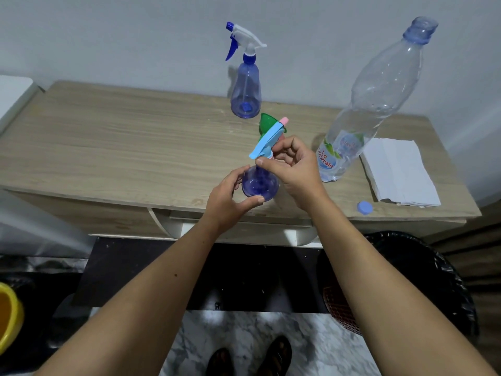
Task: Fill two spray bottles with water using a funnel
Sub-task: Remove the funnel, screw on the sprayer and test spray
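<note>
A blue see-through spray bottle (pixel 259 185) stands near the table's front edge, with my left hand (pixel 227 198) wrapped around its body. My right hand (pixel 291 165) pinches its light-blue and pink spray head (pixel 268 141) at the collar. A green funnel (pixel 267 123) lies on the table just behind that head, partly hidden by it. A second blue spray bottle (pixel 246 90) with a white and blue trigger stands upright at the back of the table. A large uncapped water bottle (pixel 360 109), holding a little water at the bottom, stands to the right.
A wooden table (pixel 108 147) stands against a white wall. Folded white paper towels (pixel 398 172) lie at the right, a blue bottle cap (pixel 364 207) by the front edge. A black bin (pixel 423 280) sits on the floor at the right, a yellow tub (pixel 8 318) at the left.
</note>
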A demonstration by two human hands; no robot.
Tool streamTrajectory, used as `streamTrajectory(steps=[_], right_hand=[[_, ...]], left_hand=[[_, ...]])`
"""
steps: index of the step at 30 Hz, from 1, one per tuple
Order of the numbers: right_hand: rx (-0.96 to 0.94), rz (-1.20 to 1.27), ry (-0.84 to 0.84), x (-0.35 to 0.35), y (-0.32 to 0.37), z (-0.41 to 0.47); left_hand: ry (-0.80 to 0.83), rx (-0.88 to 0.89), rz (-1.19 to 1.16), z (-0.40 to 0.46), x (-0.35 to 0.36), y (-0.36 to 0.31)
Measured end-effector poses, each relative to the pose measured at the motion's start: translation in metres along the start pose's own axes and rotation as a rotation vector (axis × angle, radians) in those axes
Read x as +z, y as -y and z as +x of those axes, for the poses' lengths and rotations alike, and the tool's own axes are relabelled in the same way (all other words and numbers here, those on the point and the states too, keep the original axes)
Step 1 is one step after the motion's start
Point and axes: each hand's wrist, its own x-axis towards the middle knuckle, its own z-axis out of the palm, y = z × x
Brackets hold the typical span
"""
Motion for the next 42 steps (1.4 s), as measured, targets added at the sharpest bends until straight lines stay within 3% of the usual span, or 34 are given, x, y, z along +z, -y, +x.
streamTrajectory(steps=[9,32,38,42], right_hand=[[0.003,-0.086,0.069,-0.008,-0.001,0.0],[0.065,0.164,0.06,-0.003,-0.004,-0.001],[0.07,0.19,-0.024,0.006,-0.006,-0.003],[0.075,0.242,0.027,0.002,-0.007,-0.007]], left_hand=[[0.017,-0.013,-0.004,0.001,0.0,0.0],[0.002,-0.08,-0.036,0.004,-0.001,0.004],[0.009,-0.089,-0.02,0.003,0.0,0.002],[0.0,-0.103,-0.034,0.002,0.001,0.003]])
